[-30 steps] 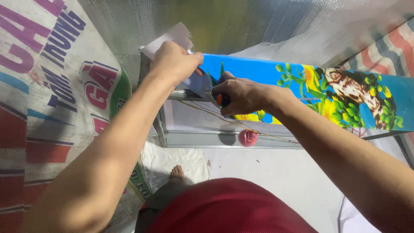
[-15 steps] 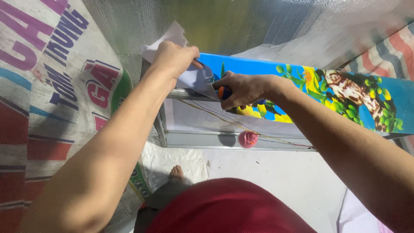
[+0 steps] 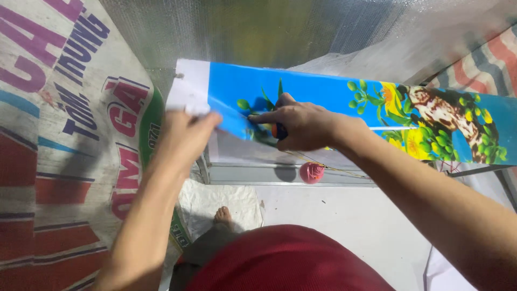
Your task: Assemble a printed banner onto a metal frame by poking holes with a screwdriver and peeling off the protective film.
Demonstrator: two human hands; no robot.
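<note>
Sheet (image 3: 301, 94) now unfolded | left hand (image 3: 186, 134) pinches white corner | right hand (image 3: 299, 126) maybe cutting

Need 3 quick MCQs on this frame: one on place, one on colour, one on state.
1. Where is the pink round thing?
A. below the right hand
B. on the red cloth
C. in the left hand

2. Main colour of the printed sheet?
A. black
B. blue
C. brown

3. The left hand is:
A. flat on the floor
B. hanging free
C. pinching the sheet's white end

Key: 1 A, it sits under the right hand. 2 B, blue ground with flowers. 3 C, fingers close on the white edge.
</note>
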